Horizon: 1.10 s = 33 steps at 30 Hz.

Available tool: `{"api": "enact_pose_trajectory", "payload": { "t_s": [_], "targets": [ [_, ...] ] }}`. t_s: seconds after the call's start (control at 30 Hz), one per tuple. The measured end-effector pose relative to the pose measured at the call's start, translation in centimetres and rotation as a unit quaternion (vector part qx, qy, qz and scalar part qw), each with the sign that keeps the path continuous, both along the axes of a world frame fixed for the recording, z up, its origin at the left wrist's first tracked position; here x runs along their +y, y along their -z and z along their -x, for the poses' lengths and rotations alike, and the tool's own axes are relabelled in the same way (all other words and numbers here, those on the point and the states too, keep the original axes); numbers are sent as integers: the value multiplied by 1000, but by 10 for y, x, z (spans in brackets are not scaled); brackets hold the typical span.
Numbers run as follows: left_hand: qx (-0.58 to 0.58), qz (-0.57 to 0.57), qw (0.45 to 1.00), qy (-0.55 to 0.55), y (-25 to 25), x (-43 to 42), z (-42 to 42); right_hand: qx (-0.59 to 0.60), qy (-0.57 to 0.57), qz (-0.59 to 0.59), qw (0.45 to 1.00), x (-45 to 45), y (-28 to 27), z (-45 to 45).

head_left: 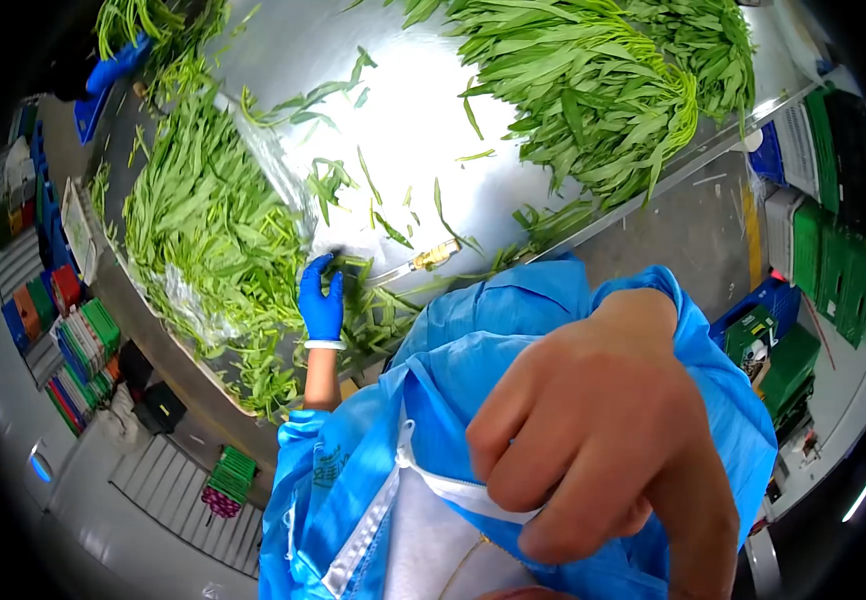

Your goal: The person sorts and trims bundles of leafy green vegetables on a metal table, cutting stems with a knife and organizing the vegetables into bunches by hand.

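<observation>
My left hand (322, 305), in a blue glove, is at the edge of the leaf pile, thumb and fingers apart and holding nothing. Beside it on the left lies a big heap of loose green leafy stems (213, 220). A yellow-handled tool (435, 256) with a thin metal end rests to its right on the shiny metal table (403, 90). Very near the camera, my bare right hand (593, 430) is raised in front of my blue jacket. Most of its fingers are curled in, and one finger stretches down toward the lower edge; nothing shows in it.
Bundled leafy stems (603, 100) lie at the table's upper right. Stray leaves (328, 185) are scattered on the metal. Another person's blue-gloved hand (118, 65) is at the upper left by more greens. Green crates (848, 280) stand at the right, and colored crates (83, 340) at the left.
</observation>
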<state>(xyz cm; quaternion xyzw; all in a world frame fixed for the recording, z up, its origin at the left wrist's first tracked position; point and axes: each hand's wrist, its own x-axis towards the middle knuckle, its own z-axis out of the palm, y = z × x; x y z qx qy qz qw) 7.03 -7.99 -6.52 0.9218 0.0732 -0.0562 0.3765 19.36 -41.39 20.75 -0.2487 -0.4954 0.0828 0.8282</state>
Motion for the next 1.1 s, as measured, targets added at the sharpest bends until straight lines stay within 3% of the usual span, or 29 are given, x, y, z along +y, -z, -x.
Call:
{"api": "enact_pose_trajectory", "payload": {
  "t_s": [0.1, 0.3, 0.47, 0.57, 0.8, 0.93, 1.1],
  "targets": [
    [-27, -21, 999, 10, -2, 2, 10, -13, -20, 9, 1000, 16, -2, 17],
    [-149, -103, 979, 94, 6, 7, -16, 30, 110, -33, 993, 70, -1, 70],
    [-108, -197, 960, 168, 16, 11, -15, -7, -25, -3, 1000, 103, -11, 80],
    [-69, -288, 941, 166, 26, 38, 17, 0, -19, 22, 1000, 128, -14, 100],
    [40, -353, 926, 130, 29, 148, 136, 94, -104, 45, 989, 193, -19, 145],
    [63, -395, 911, 102, 26, 223, 196, 83, -249, 23, 965, 231, -23, 160],
    [93, -424, 898, 69, 23, 316, 243, 164, -321, -166, 918, 295, -46, 176]
  ]
}}
